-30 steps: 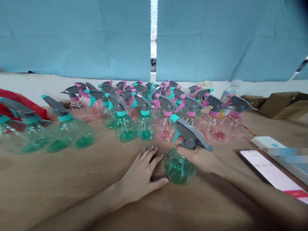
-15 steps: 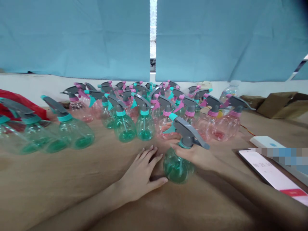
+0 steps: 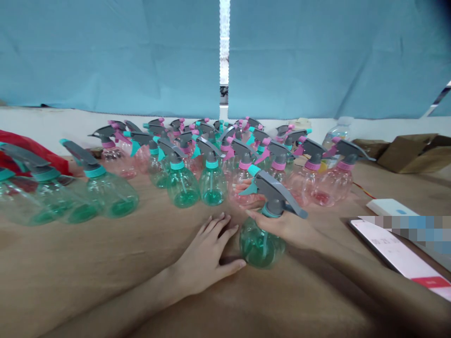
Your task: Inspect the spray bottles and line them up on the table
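Observation:
A green see-through spray bottle stands upright before me, with a grey spray head and a teal nozzle, trigger and collar. My right hand is around its neck from the right, thumb low at the collar and fingers reaching past behind the trigger; the spray head hides part of the hand. Palm down on the table, my left hand lies open with spread fingers, just left of the bottle and holding nothing. Beyond both hands stand two more green spray bottles and several pink spray bottles.
More green spray bottles stand at the left, before a red bag. A phone and a white box lie at the right. Behind are a cardboard box, a clear plastic bottle and a blue curtain.
Almost nothing differs. My right thumb and fingers have shifted very slightly at the bottle's neck; my left hand and the bottles stay put.

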Demonstrator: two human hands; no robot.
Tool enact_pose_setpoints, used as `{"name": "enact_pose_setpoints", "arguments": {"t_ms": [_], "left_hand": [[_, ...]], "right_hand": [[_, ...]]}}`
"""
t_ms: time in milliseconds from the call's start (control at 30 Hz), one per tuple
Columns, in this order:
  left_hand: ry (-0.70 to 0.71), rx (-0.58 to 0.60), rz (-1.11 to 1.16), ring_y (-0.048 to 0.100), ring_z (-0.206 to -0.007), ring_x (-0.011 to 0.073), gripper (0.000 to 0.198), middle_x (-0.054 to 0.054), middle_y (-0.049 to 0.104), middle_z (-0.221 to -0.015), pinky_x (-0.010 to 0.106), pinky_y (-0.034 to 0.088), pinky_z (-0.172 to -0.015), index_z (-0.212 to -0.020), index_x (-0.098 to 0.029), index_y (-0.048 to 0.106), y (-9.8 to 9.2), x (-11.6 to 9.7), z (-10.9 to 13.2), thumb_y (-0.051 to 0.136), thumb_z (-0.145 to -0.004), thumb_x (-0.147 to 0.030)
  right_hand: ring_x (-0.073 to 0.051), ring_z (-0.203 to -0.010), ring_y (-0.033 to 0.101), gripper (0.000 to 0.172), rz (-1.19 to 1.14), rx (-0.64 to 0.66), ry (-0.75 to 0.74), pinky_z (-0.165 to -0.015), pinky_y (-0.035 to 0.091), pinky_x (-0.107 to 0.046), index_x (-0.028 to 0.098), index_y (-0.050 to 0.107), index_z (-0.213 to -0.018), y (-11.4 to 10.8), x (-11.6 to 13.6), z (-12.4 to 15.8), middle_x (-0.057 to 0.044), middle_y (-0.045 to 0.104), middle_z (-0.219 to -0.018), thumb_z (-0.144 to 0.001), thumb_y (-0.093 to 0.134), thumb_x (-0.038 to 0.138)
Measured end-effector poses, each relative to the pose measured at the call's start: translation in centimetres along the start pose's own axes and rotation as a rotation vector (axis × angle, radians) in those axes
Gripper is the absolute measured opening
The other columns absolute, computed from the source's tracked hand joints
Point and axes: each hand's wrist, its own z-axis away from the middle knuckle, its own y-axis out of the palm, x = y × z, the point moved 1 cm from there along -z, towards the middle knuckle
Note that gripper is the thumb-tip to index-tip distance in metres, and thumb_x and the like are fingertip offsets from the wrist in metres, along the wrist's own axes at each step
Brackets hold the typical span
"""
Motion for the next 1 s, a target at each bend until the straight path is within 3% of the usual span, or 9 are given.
{"name": "enact_pose_setpoints", "arguments": {"t_ms": [100,333,533,700,867,1000], "left_hand": [[0.002,0.0,0.012,0.023,-0.136,0.0304,0.07,0.014,0.03,-0.147,0.048,0.021,-0.109,-0.138,-0.015,0.039,-0.06,-0.03,-0.04,0.045,-0.087,-0.062],[-0.008,0.022,-0.002,0.023,-0.136,0.0294,0.071,0.013,0.029,-0.148,0.048,0.021,-0.109,-0.139,-0.015,0.038,-0.11,-0.06,0.01,0.043,-0.087,-0.063],[-0.015,0.017,-0.009,0.023,-0.136,0.0292,0.071,0.013,0.029,-0.148,0.047,0.022,-0.109,-0.138,-0.015,0.038,-0.11,-0.07,0.01,0.044,-0.087,-0.063],[-0.01,0.007,-0.008,0.023,-0.136,0.0294,0.07,0.013,0.03,-0.148,0.047,0.02,-0.109,-0.138,-0.015,0.039,-0.07,-0.07,-0.02,0.044,-0.087,-0.063],[-0.003,0.0,0.003,0.024,-0.136,0.0302,0.07,0.014,0.03,-0.147,0.048,0.021,-0.108,-0.138,-0.015,0.039,-0.07,-0.08,-0.01,0.045,-0.086,-0.063],[-0.004,0.012,0.002,0.023,-0.136,0.0298,0.07,0.014,0.029,-0.148,0.048,0.021,-0.108,-0.138,-0.014,0.038,-0.13,-0.17,-0.04,0.044,-0.087,-0.062]], "right_hand": [[-0.023,-0.098,0.065,0.027,-0.032,0.011,-0.036,-0.086,0.055,-0.038,0.029,0.056,-0.109,-0.03,0.09,-0.01,-0.004,0.068,-0.102,-0.082,0.053,0.026],[-0.02,-0.105,0.062,0.046,-0.108,0.022,-0.105,-0.088,0.054,-0.032,0.029,0.045,-0.124,-0.07,0.56,-0.26,-0.002,0.06,-0.124,-0.079,0.052,0.018],[-0.019,-0.09,0.068,0.042,-0.203,0.064,-0.012,-0.078,0.058,-0.03,0.027,0.048,-0.119,-0.18,0.88,-0.19,-0.002,0.064,-0.116,-0.077,0.054,0.023],[-0.017,-0.088,0.068,0.04,-0.266,0.069,0.017,-0.082,0.056,-0.031,0.026,0.048,-0.118,-0.1,0.82,-0.25,-0.004,0.059,-0.124,-0.079,0.053,0.021],[-0.019,-0.089,0.067,0.04,-0.252,0.072,-0.006,-0.078,0.057,-0.032,0.026,0.049,-0.118,-0.1,0.6,-0.25,-0.004,0.065,-0.11,-0.079,0.054,0.022],[-0.018,-0.094,0.067,0.041,-0.238,0.105,0.003,-0.082,0.056,-0.029,0.027,0.049,-0.12,-0.23,0.53,-0.26,-0.003,0.064,-0.112,-0.08,0.052,0.021]]}}
